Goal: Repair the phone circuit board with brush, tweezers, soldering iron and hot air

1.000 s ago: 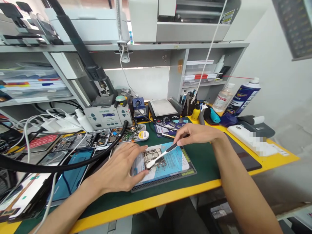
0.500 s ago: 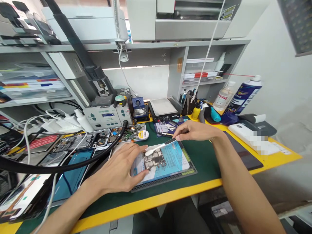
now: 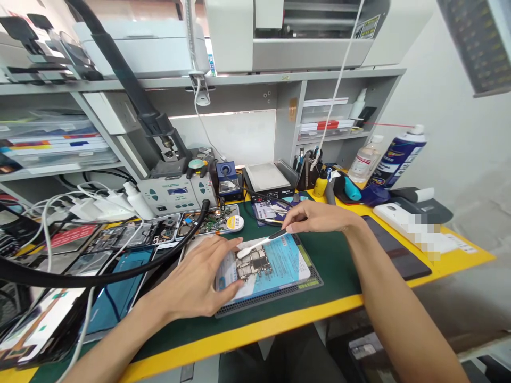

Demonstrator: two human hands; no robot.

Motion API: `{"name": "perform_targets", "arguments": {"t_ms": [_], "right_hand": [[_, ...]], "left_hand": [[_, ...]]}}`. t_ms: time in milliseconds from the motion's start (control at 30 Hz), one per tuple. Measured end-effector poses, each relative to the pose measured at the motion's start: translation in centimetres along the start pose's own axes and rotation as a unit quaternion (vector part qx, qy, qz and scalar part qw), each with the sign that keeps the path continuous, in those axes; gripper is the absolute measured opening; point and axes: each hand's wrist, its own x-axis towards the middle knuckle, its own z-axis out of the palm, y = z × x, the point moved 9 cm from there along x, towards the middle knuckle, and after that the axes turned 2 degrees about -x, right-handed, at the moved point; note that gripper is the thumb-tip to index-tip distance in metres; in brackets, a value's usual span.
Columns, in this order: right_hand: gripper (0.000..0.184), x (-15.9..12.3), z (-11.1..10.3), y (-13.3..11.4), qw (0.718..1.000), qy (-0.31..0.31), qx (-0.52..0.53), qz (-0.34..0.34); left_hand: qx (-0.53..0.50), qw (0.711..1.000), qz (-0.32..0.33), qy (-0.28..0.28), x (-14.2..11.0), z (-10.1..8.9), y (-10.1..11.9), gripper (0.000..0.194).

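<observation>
A small circuit board point(image 3: 253, 264) lies on a blue mat point(image 3: 285, 260) near the desk's front edge. My left hand point(image 3: 199, 282) rests flat beside it, fingers stretched out, with fingertips pressing the board's left edge. My right hand point(image 3: 315, 217) pinches the black handle of a white brush point(image 3: 255, 246). The brush head hovers at the board's far edge, close to my left fingertips.
A thick black hose point(image 3: 99, 274) crosses the left side over phone parts and cables. A soldering station point(image 3: 175, 191), a hot plate point(image 3: 267, 178), a tool holder point(image 3: 309, 170), a spray can point(image 3: 399, 154) and a bottle point(image 3: 365, 157) stand behind. The desk has a yellow front edge point(image 3: 259, 332).
The brush has swept from the middle of the board up to its far edge. My right hand moved slightly away from me. My left hand stayed in place.
</observation>
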Motion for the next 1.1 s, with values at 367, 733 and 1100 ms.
{"name": "perform_targets", "arguments": {"t_ms": [367,733,1100], "right_hand": [[0.033,-0.2,0.0,-0.1,1.0,-0.007,0.009,0.01],[0.031,-0.4,0.1,0.8,0.999,-0.019,0.029,0.032],[0.034,-2.7,-3.5,1.6,0.988,0.098,0.115,0.025]], "left_hand": [[0.014,1.0,0.007,-0.004,0.0,0.0,0.1,0.068],[0.002,1.0,0.0,-0.02,-0.2,0.2,0.2,0.069],[0.025,1.0,0.007,-0.001,-0.3,0.0,0.5,0.064]]}}
